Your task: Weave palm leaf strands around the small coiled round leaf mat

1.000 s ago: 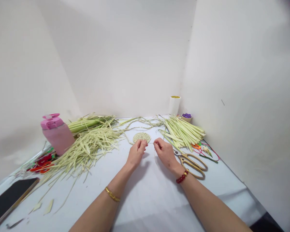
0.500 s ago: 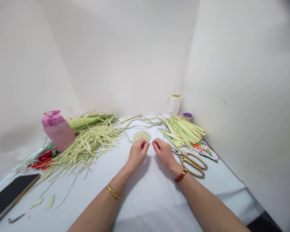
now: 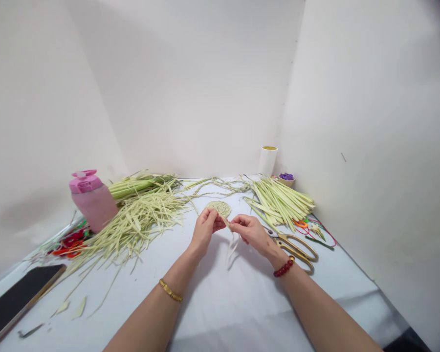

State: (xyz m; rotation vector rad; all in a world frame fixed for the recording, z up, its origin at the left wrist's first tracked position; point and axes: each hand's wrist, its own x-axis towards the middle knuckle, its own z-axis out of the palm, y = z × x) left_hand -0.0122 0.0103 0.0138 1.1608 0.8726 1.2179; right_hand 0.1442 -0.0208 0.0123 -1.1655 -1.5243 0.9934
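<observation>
Fingers of the left hand (image 3: 205, 230) and right hand (image 3: 255, 236) pinch a pale strand (image 3: 226, 221) between them, its loose lengths dangling below. Just beyond, partly behind the left hand, the braided coil (image 3: 220, 209) lies on the table (image 3: 262, 308). A hard pull might snap the strand (it looks thin), and a slack grip might let it slip; the scissors (image 3: 279, 240) beside the right hand could snag its tails.
</observation>
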